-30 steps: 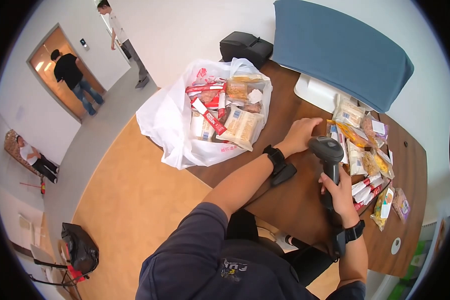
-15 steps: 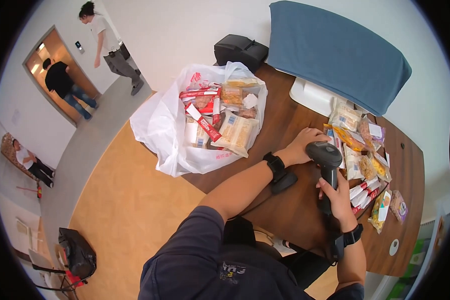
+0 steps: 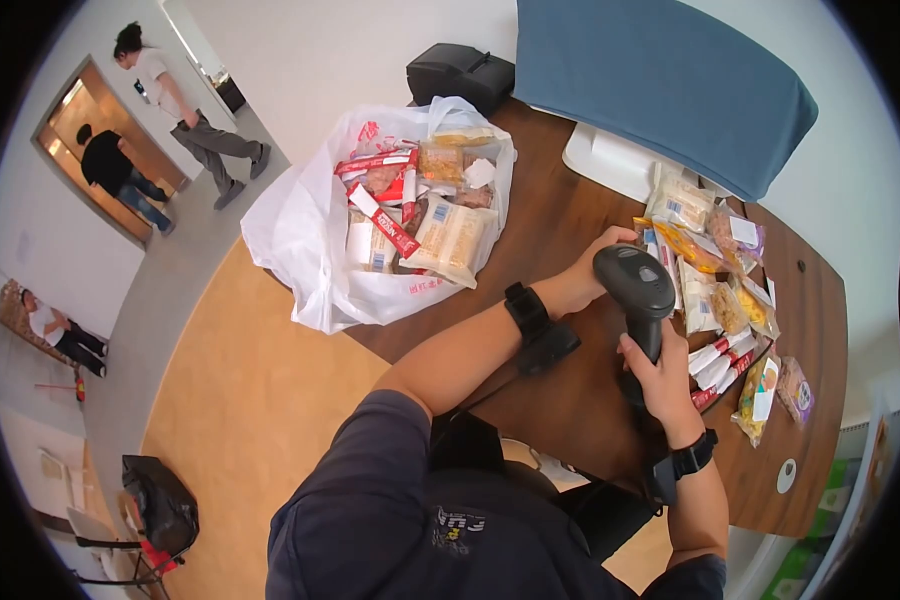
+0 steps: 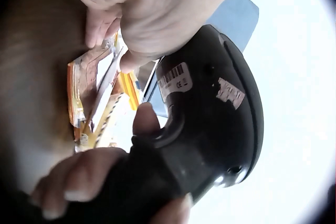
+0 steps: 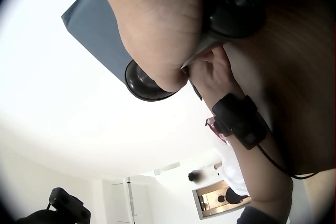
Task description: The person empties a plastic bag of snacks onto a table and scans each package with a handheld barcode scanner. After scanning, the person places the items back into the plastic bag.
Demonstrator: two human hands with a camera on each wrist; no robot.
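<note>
My right hand (image 3: 662,380) grips the handle of a black barcode scanner (image 3: 638,282), its head raised over the table. Close behind the scanner head, my left hand (image 3: 577,284) reaches to the near edge of a pile of snack packets (image 3: 712,262). In the left wrist view, the left thumb and fingers (image 4: 95,27) pinch the top of a clear snack packet (image 4: 84,85) with an orange edge and a white label. Red-and-white stick packets (image 3: 722,362) lie beside the scanner hand. In the right wrist view, my right hand (image 5: 157,35) hides much of the scanner.
A white plastic bag (image 3: 305,250) full of snack packets stands on the table's left side. Behind are a black boxy device (image 3: 460,78) and a blue cloth-covered screen (image 3: 670,90). Two more packets (image 3: 757,400) lie at right. Several people (image 3: 195,125) are in the background.
The left hand has drawn in from outstretched fingers to a pinch at the packet pile's edge. The scanner stays in the right hand. The view has shifted slightly, and a background person has walked forward.
</note>
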